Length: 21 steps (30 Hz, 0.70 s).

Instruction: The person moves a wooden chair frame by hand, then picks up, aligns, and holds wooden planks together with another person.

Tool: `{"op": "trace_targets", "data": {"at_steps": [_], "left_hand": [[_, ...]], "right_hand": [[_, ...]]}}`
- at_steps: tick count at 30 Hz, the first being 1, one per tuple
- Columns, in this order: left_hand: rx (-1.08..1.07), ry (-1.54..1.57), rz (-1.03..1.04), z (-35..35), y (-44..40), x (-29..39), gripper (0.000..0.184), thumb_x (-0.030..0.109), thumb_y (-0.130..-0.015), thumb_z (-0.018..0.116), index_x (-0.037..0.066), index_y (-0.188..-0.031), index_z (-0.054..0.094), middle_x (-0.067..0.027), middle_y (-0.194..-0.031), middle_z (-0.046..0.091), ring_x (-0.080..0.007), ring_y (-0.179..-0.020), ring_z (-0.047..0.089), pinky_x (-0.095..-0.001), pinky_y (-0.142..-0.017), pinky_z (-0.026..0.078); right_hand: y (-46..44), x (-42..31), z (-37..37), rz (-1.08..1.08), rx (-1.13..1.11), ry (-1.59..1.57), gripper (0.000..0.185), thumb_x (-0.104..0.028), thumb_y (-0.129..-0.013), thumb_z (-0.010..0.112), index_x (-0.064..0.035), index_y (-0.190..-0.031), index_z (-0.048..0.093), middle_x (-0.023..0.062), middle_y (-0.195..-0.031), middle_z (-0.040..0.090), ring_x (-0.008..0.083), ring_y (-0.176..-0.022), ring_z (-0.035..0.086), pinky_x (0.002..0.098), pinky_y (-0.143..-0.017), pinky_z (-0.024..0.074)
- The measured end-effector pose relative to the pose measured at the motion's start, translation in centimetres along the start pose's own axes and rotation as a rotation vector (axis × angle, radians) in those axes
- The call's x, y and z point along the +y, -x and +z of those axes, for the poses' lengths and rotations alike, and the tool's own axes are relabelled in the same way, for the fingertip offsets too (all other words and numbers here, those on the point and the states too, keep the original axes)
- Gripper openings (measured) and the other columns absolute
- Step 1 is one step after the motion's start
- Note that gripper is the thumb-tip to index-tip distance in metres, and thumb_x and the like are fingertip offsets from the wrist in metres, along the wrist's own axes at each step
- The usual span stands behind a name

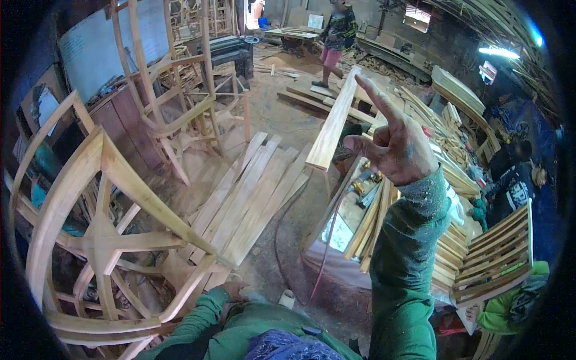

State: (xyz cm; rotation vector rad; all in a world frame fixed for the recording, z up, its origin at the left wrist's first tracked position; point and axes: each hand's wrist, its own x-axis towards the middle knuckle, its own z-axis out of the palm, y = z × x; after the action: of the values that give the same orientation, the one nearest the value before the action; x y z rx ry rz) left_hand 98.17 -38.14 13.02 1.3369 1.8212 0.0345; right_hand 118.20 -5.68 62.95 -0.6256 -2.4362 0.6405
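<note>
My right hand (403,147) is raised at right of centre, its index finger stretched out and thumb held apart while the other fingers curl. Nothing shows in its grasp. Just left of it, a long pale board (335,127) rises toward the index fingertip; whether they touch is unclear. Low in the view, my left hand (235,289) is beside the near ends of several flat boards (255,198) and the curved wooden frame (120,242). Its fingers are too small and unclear to read.
Tall chair-like frames (180,120) stand at upper left. A person (339,36) is at the back. Wood strips and a slatted piece (495,255) occupy the right, where people sit or crouch. A hose (327,258) crosses the floor.
</note>
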Motion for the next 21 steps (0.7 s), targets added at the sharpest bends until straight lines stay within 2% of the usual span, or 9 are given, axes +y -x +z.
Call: {"op": "trace_targets", "data": {"at_steps": [8,11,12,13,14,15,17,19,21], "left_hand": [[-0.001,-0.168,0.145,-3.0,-5.7,2.0,0.084,0.063,-0.073,0.066,0.014,-0.138,0.043,-0.0249,-0.121,0.057,-0.0398,-0.111,0.056,-0.0444,-0.096,0.044],[-0.045,-0.134,0.123,-6.9,-7.0,5.4,0.083,0.060,-0.073,0.067,0.013,-0.138,0.043,-0.0247,-0.123,0.056,-0.0390,-0.114,0.055,-0.0433,-0.097,0.043],[-0.066,-0.140,0.127,-8.0,-7.3,6.8,0.082,0.059,-0.073,0.067,0.014,-0.138,0.043,-0.0245,-0.123,0.056,-0.0389,-0.114,0.055,-0.0431,-0.097,0.043],[-0.086,-0.148,0.132,-8.9,-7.7,7.4,0.082,0.058,-0.074,0.068,0.014,-0.138,0.043,-0.0244,-0.123,0.056,-0.0387,-0.114,0.055,-0.0429,-0.097,0.043],[0.021,-0.149,0.242,-6.7,-10.6,4.1,0.083,0.057,-0.073,0.068,0.014,-0.139,0.042,-0.0226,-0.123,0.057,-0.0381,-0.111,0.057,-0.0422,-0.096,0.044],[0.002,-0.173,0.212,-6.5,-13.1,2.9,0.083,0.057,-0.072,0.069,0.014,-0.138,0.043,-0.0219,-0.123,0.058,-0.0380,-0.110,0.057,-0.0420,-0.095,0.044],[-0.046,-0.217,0.149,-5.6,-16.3,1.7,0.083,0.058,-0.071,0.070,0.015,-0.137,0.045,-0.0204,-0.123,0.058,-0.0378,-0.108,0.058,-0.0415,-0.095,0.045],[-0.088,-0.181,0.158,-9.8,-14.3,6.1,0.080,0.058,-0.071,0.070,0.015,-0.134,0.050,-0.0182,-0.124,0.059,-0.0368,-0.107,0.059,-0.0404,-0.095,0.044],[-0.148,-0.160,0.099,-10.3,-16.6,5.3,0.072,0.052,-0.073,0.072,0.015,-0.131,0.053,-0.0157,-0.118,0.062,-0.0330,-0.105,0.061,-0.0424,-0.092,0.047]], "right_hand": [[1.0,2.6,-2.7,-0.006,-0.031,-0.005,0.071,-0.011,-0.077,0.075,-0.0149,-0.140,0.042,0.0028,-0.056,0.050,0.0096,-0.049,0.044,0.0280,-0.049,0.0399],[1.0,5.6,-1.5,-0.086,-0.073,-0.226,0.068,-0.008,-0.079,0.073,-0.0110,-0.139,0.042,0.0010,-0.059,0.053,0.0089,-0.054,0.050,0.0266,-0.052,0.0427],[1.3,6.5,-1.1,-0.086,-0.112,-0.295,0.071,0.000,-0.076,0.075,-0.0129,-0.139,0.044,-0.0020,-0.083,0.062,0.0050,-0.066,0.054,0.0203,-0.054,0.0427],[1.5,7.8,-0.3,-0.014,-0.137,-0.434,0.070,0.000,-0.077,0.074,-0.0119,-0.139,0.044,-0.0002,-0.087,0.062,0.0062,-0.069,0.055,0.0205,-0.057,0.0451],[1.7,9.2,0.8,0.062,-0.165,-0.574,0.069,0.000,-0.077,0.074,-0.0109,-0.138,0.044,0.0016,-0.091,0.062,0.0075,-0.072,0.056,0.0208,-0.060,0.0474],[1.9,10.7,1.9,0.140,-0.195,-0.712,0.068,0.001,-0.077,0.074,-0.0099,-0.138,0.044,0.0035,-0.095,0.061,0.0087,-0.075,0.058,0.0210,-0.062,0.0498],[2.7,13.5,3.7,0.100,-0.223,-0.487,0.068,-0.017,-0.079,0.077,-0.0024,-0.136,0.043,0.0175,-0.104,0.062,0.0151,-0.086,0.063,0.0276,-0.070,0.0526],[3.9,19.7,7.7,0.170,-0.237,-0.605,0.078,-0.038,-0.074,0.079,-0.0028,-0.135,0.045,0.0192,-0.115,0.062,0.0268,-0.099,0.063,0.0331,-0.082,0.0518],[5.1,23.3,10.3,0.283,-0.244,-0.496,0.084,-0.046,-0.071,0.079,-0.0030,-0.135,0.045,0.0194,-0.120,0.060,0.0318,-0.104,0.062,0.0368,-0.086,0.0508]]}}
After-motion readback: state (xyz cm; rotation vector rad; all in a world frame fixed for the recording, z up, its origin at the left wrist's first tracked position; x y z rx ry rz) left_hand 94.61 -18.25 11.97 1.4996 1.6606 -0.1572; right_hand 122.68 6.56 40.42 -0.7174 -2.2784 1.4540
